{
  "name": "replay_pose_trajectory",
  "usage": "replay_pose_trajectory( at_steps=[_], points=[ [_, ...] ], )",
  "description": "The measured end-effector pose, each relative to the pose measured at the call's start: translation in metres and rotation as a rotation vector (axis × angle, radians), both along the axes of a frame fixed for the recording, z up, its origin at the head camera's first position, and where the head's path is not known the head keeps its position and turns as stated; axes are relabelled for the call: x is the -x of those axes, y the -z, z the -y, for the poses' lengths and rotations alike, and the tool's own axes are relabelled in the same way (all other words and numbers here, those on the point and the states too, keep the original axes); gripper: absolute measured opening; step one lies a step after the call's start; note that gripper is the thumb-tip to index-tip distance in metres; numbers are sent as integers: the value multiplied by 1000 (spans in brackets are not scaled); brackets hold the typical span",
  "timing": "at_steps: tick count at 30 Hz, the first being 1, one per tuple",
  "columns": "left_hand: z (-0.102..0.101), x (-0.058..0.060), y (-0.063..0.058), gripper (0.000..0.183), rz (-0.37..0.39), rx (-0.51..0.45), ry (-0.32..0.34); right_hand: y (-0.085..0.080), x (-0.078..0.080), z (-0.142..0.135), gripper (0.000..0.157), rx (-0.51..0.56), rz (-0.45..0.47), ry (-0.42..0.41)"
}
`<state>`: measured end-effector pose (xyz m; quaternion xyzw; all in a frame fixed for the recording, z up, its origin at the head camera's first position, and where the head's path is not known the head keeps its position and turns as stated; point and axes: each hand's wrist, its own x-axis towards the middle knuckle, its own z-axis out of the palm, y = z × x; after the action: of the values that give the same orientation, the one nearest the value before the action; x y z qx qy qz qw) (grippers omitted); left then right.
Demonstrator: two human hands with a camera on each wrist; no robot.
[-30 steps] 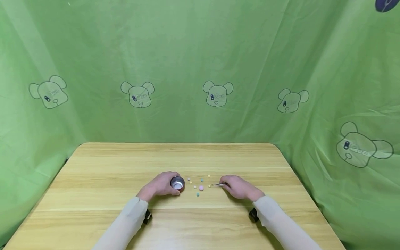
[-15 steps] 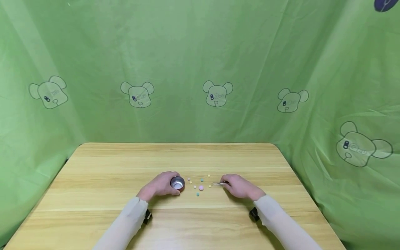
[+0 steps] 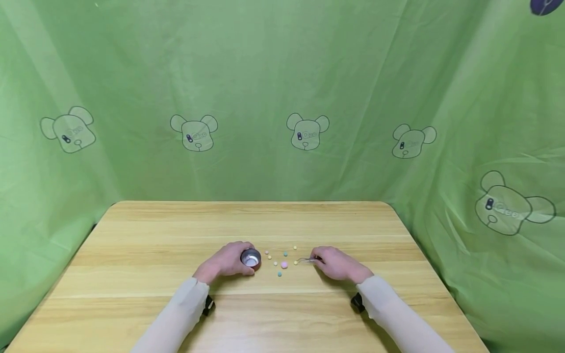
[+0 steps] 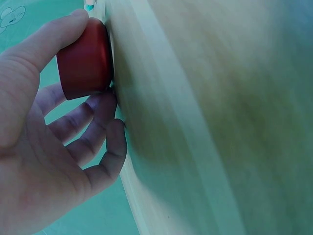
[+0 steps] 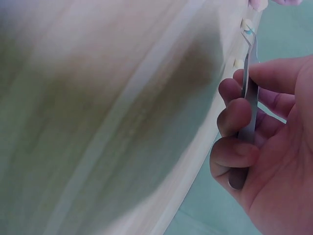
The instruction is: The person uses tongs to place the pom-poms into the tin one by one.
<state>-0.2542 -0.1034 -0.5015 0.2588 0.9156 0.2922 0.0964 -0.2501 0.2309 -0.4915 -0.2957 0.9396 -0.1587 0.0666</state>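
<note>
My left hand [image 3: 230, 259] holds a small round red tin [image 4: 87, 61] by its side, thumb and fingers curled round it. From above, the tin's mouth faces up and shows a shiny metal inside. In my right hand [image 3: 337, 264] is a pair of bent-tip metal tweezers [image 5: 250, 93], gripped along the shaft between thumb and curled fingers. The tweezers' tips point left and sit right at a small yellow ball [image 3: 296, 263] on the table. A larger pink ball [image 3: 284, 265] lies just left of that one.
Several small balls are scattered between the hands, among them a teal ball [image 3: 279, 274] at the front and a yellow ball [image 3: 295, 248] at the back. All lie on a wooden table [image 3: 176, 220]. A green curtain [image 3: 247, 73] hangs round its back and sides.
The tweezers' tips shift slightly beside the yellow ball, which nudges a little and stays on the table. My left hand and the tin keep their place.
</note>
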Motion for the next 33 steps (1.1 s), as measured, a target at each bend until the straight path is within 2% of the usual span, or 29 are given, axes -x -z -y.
replay_pose_trajectory(
  at_steps=[18,33],
  points=[
    [0,1,0,52,5,2,2,-1,2,1,8,-19,-1,8],
    [-2,-1,0,54,10,14,-12,-2,0,-2,9,5,-27,-4]
  ],
)
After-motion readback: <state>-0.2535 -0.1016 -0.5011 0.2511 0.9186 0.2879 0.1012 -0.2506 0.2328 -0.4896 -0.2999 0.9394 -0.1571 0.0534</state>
